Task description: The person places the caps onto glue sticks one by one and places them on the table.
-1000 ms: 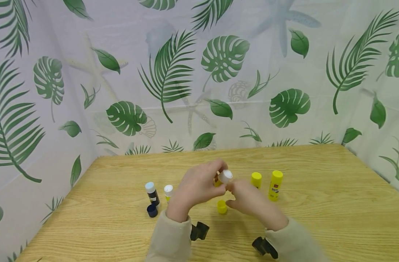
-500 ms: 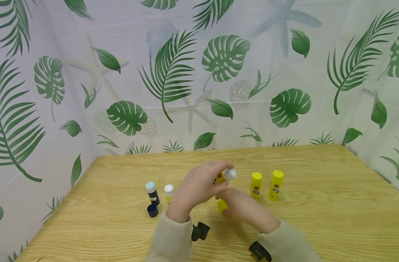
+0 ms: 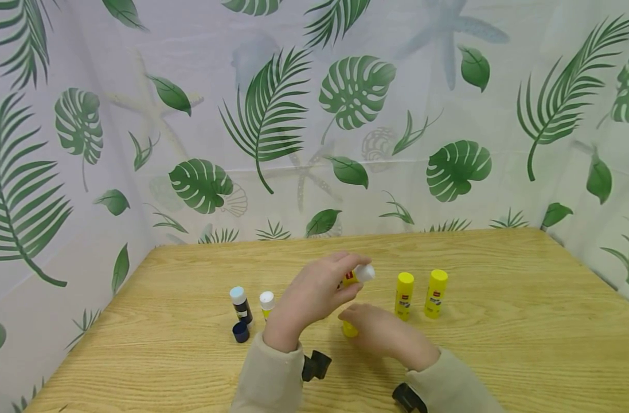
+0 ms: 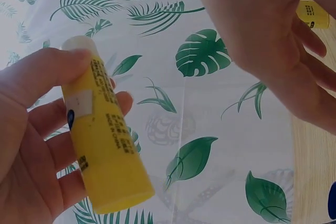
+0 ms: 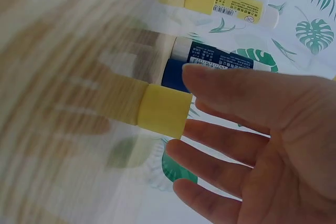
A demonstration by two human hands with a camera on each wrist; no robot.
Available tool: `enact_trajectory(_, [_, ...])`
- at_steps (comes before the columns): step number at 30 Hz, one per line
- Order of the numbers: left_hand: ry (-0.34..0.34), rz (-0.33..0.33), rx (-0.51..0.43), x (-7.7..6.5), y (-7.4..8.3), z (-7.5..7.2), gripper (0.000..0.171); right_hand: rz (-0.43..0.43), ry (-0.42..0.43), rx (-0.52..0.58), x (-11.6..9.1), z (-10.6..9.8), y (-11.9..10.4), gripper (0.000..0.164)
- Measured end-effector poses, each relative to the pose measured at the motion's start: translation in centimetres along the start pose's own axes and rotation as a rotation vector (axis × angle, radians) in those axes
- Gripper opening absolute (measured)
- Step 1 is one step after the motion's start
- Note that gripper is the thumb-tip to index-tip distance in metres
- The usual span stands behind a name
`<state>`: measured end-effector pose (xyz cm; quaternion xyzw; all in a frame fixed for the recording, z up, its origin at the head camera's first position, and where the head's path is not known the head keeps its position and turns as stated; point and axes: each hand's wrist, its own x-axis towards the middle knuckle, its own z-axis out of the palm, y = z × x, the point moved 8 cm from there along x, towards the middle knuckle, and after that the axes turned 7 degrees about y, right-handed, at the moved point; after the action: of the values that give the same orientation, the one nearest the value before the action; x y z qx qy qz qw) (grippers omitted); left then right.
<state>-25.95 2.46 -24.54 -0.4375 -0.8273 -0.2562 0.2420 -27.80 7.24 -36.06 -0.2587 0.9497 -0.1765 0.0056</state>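
My left hand (image 3: 319, 292) grips a yellow glue stick (image 4: 107, 135) above the table, its white top uncapped and tilted to the right. In the left wrist view the thumb lies near that white end and the fingers wrap behind the barrel. Low over the table, my right hand (image 3: 383, 330) is at a yellow cap (image 5: 165, 109) standing on the wood. Its thumb and fingers are spread to either side of the cap's upper end in the right wrist view. From the head, the hand hides part of this cap.
Two capped yellow glue sticks (image 3: 404, 298) (image 3: 436, 295) stand at the right. To the left are an uncapped dark blue glue stick (image 3: 241, 307), a dark blue cap (image 3: 241, 331) and a white-topped yellow stick (image 3: 266, 301), partly behind my left wrist. A leaf-print cloth (image 3: 293, 143) backs the wooden table (image 3: 500, 321).
My right hand has moved left and down from beside the left hand to the yellow cap. The left hand keeps its glue stick, its white end shifted slightly right.
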Motion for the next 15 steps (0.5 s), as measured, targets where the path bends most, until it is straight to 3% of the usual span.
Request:
enact_trajectory(6, [-0.022, -0.044, -0.008, 0.05, -0.15, -0.09, 0.028, -0.056, 0.018, -0.012, -0.18, -0.23, -0.39, 0.032])
enact_trajectory(15, [-0.005, -0.057, -0.039, 0.10, -0.16, -0.37, 0.020, -0.040, 0.000, -0.010, -0.25, -0.23, -0.49, 0.022])
